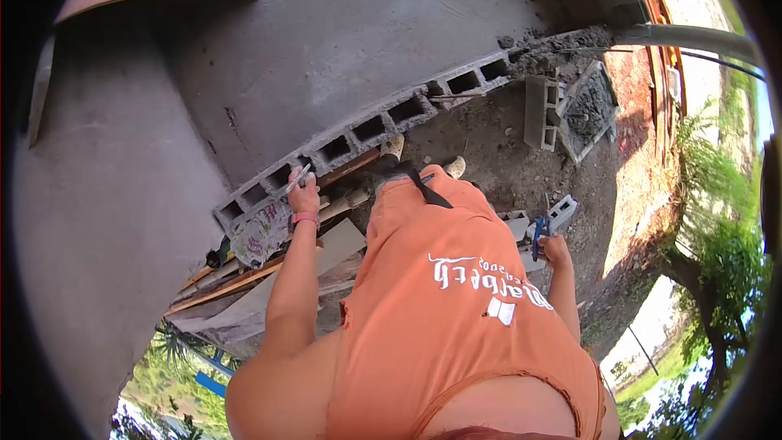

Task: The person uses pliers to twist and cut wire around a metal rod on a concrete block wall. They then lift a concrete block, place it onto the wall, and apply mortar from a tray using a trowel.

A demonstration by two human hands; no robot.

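The row of hollow blocks (383,126) is rough, matt grey concrete with crumbly mortar along one end. The broad grey surface (342,24) beyond it looks like cement, smoother but dull. The shirt (456,293) is soft orange cloth with a white print. The left hand (303,195) grips a thin tool (297,178) of pale, faintly shiny metal. The right hand (556,251) holds a blue-handled tool (538,236), which looks like plastic. The planks (244,277) are bare wood. The mortar (590,106) in the tray looks dark and gritty.

Loose block (540,114) beside mortar tray (574,151), near wall (358,132)
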